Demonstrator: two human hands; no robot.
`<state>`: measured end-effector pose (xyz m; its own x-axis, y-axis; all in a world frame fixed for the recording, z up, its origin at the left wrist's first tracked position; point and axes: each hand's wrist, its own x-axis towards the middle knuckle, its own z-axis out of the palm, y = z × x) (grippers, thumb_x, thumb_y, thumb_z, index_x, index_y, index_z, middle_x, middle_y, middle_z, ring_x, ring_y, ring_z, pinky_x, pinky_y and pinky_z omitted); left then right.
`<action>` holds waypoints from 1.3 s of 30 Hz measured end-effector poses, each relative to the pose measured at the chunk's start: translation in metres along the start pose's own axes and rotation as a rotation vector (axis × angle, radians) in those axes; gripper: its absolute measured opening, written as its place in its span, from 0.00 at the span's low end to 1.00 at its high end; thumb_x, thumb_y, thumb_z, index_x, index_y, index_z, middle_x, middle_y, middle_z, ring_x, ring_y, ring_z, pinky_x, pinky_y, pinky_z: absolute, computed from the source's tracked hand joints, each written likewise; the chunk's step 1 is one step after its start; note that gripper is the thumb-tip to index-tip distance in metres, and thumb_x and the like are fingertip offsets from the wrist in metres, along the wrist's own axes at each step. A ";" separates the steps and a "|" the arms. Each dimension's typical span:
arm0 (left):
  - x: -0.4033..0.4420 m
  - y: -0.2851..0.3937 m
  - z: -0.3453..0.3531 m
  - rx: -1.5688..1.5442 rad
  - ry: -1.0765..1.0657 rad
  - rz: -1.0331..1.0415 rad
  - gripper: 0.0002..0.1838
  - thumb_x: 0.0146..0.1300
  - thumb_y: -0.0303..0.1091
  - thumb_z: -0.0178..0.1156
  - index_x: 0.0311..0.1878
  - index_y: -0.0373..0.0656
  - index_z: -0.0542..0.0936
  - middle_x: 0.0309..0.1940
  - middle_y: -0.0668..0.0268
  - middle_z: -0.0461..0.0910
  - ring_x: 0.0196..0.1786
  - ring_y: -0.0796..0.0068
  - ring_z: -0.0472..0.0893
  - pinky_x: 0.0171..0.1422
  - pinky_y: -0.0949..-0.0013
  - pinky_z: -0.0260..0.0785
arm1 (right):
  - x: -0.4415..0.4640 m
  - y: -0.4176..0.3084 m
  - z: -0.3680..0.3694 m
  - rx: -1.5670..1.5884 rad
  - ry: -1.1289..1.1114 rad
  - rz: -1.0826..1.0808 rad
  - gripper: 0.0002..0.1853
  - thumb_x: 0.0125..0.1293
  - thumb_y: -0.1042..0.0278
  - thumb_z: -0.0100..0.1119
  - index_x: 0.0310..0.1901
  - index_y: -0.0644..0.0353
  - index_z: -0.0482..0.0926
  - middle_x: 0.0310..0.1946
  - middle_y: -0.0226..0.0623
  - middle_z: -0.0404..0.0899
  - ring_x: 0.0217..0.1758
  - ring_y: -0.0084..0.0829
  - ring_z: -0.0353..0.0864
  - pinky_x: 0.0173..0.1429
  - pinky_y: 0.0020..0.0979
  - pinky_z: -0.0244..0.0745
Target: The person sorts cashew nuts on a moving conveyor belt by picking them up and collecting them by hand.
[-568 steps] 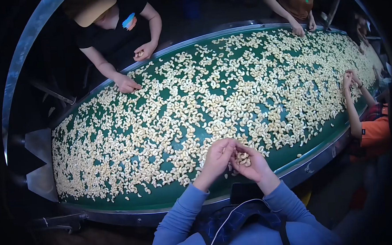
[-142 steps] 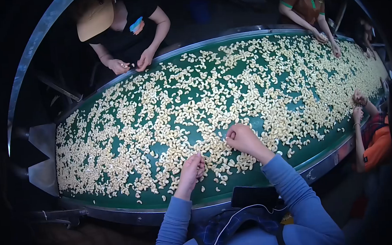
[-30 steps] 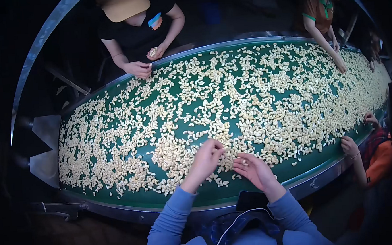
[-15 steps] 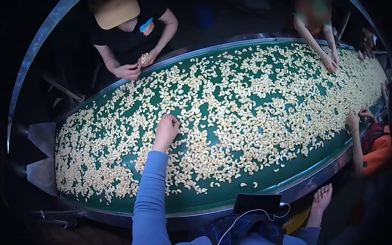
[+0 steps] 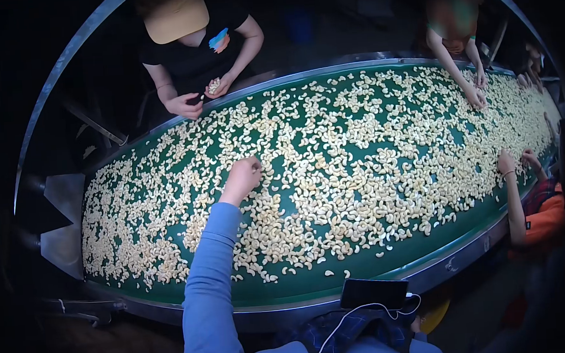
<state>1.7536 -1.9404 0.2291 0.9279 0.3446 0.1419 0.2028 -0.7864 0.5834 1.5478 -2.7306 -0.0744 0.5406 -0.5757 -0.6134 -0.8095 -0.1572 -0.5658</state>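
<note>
My left hand [image 5: 243, 176] reaches over the middle of the green belt [image 5: 357, 262], its fingertips pinched together just above the cashew nuts [image 5: 335, 206]. Whether a nut is between those fingers is too small to tell. Loose nuts lie around and below the hand, thinly spread in some spots and bunched in others. Of my right hand, only a small patch of skin [image 5: 417, 325] shows beside my body, low at the belt's near side; its fingers are hidden.
A phone [image 5: 373, 294] with a white cable leans at the belt's near rim. Across the belt, a person in a cap [image 5: 176, 19] holds nuts in one hand. Other people's hands work at the right and far right. Metal guides [image 5: 63, 252] stand at the left end.
Nuts on the belt have shifted left. My left hand has moved from the near side toward the belt's middle. My right hand has left the belt and dropped beside my body.
</note>
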 end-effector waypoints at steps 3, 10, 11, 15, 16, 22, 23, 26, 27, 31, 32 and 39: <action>0.009 0.030 0.021 -0.237 0.075 0.085 0.07 0.58 0.24 0.61 0.39 0.39 0.84 0.35 0.55 0.79 0.36 0.58 0.82 0.43 0.65 0.75 | -0.004 -0.009 -0.006 -0.023 -0.034 0.022 0.18 0.72 0.66 0.46 0.54 0.71 0.76 0.51 0.45 0.80 0.53 0.37 0.78 0.56 0.37 0.73; 0.030 0.070 0.047 -0.096 -0.158 -0.157 0.05 0.52 0.22 0.63 0.34 0.35 0.81 0.28 0.56 0.80 0.29 0.65 0.85 0.31 0.66 0.78 | 0.009 -0.027 -0.029 -0.041 -0.062 0.015 0.17 0.71 0.67 0.48 0.54 0.70 0.76 0.49 0.43 0.80 0.50 0.35 0.78 0.54 0.35 0.74; 0.032 0.068 0.048 -0.110 -0.158 -0.137 0.04 0.53 0.21 0.61 0.33 0.35 0.80 0.28 0.57 0.80 0.23 0.67 0.84 0.23 0.68 0.77 | 0.013 -0.029 -0.031 -0.046 -0.066 0.013 0.17 0.71 0.67 0.48 0.54 0.70 0.76 0.49 0.43 0.80 0.50 0.35 0.78 0.54 0.35 0.74; 0.039 0.076 0.057 -0.098 0.044 0.204 0.04 0.55 0.22 0.61 0.35 0.35 0.82 0.29 0.55 0.80 0.33 0.64 0.84 0.37 0.64 0.77 | 0.027 -0.040 -0.037 -0.065 -0.080 0.009 0.16 0.70 0.68 0.49 0.54 0.69 0.77 0.48 0.42 0.80 0.49 0.34 0.78 0.53 0.34 0.74; 0.041 0.081 0.060 -0.109 0.096 0.284 0.05 0.55 0.22 0.61 0.36 0.35 0.82 0.30 0.55 0.81 0.35 0.63 0.84 0.40 0.63 0.77 | 0.029 -0.042 -0.039 -0.076 -0.081 0.017 0.16 0.70 0.68 0.49 0.54 0.69 0.77 0.48 0.42 0.80 0.49 0.33 0.78 0.52 0.34 0.74; 0.064 0.089 0.069 0.096 -0.188 0.047 0.08 0.53 0.24 0.60 0.37 0.39 0.84 0.32 0.51 0.82 0.38 0.59 0.83 0.46 0.64 0.75 | 0.051 -0.057 -0.057 -0.104 -0.099 0.007 0.16 0.69 0.69 0.50 0.54 0.68 0.77 0.47 0.41 0.80 0.47 0.31 0.78 0.51 0.33 0.74; 0.060 0.100 0.059 0.090 -0.255 -0.023 0.08 0.54 0.24 0.61 0.37 0.39 0.84 0.31 0.53 0.81 0.37 0.64 0.83 0.45 0.67 0.75 | 0.055 -0.058 -0.062 -0.106 -0.100 0.005 0.16 0.69 0.69 0.51 0.54 0.68 0.77 0.46 0.41 0.80 0.46 0.31 0.78 0.50 0.33 0.74; 0.045 0.081 0.046 -0.440 -0.235 -0.219 0.08 0.59 0.26 0.60 0.42 0.37 0.82 0.34 0.64 0.81 0.35 0.76 0.81 0.43 0.74 0.74 | 0.069 -0.066 -0.072 -0.124 -0.114 -0.007 0.15 0.69 0.70 0.51 0.54 0.67 0.77 0.46 0.40 0.80 0.45 0.30 0.78 0.50 0.32 0.75; 0.035 0.074 0.041 -0.688 -0.206 -0.305 0.09 0.61 0.27 0.60 0.44 0.37 0.81 0.35 0.67 0.81 0.35 0.78 0.80 0.42 0.75 0.73 | 0.074 -0.069 -0.073 -0.132 -0.121 -0.009 0.15 0.69 0.70 0.51 0.54 0.67 0.77 0.45 0.40 0.80 0.45 0.30 0.78 0.49 0.32 0.75; -0.026 0.067 0.030 -0.588 -0.116 -0.369 0.10 0.62 0.33 0.66 0.45 0.42 0.81 0.31 0.71 0.76 0.34 0.81 0.79 0.38 0.77 0.70 | 0.090 -0.076 -0.077 -0.153 -0.136 -0.013 0.15 0.68 0.71 0.52 0.54 0.66 0.77 0.45 0.39 0.80 0.44 0.29 0.78 0.48 0.31 0.75; -0.037 0.066 0.037 -0.354 -0.069 -0.321 0.10 0.59 0.31 0.68 0.42 0.41 0.81 0.32 0.68 0.78 0.32 0.77 0.78 0.37 0.74 0.70 | 0.088 -0.086 -0.074 -0.159 -0.144 -0.024 0.15 0.68 0.71 0.52 0.54 0.66 0.77 0.44 0.39 0.80 0.44 0.28 0.78 0.48 0.31 0.75; -0.056 0.078 0.059 -0.008 0.081 -0.214 0.06 0.57 0.25 0.66 0.35 0.36 0.79 0.33 0.52 0.81 0.37 0.51 0.80 0.42 0.59 0.72 | 0.127 -0.117 -0.097 -0.178 -0.159 -0.234 0.15 0.67 0.72 0.54 0.54 0.65 0.77 0.43 0.37 0.81 0.41 0.26 0.78 0.46 0.29 0.75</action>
<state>1.7365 -2.0515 0.2197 0.8359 0.5433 0.0779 0.3894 -0.6871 0.6134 1.6887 -2.8630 -0.0332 0.7340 -0.3776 -0.5645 -0.6791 -0.4161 -0.6047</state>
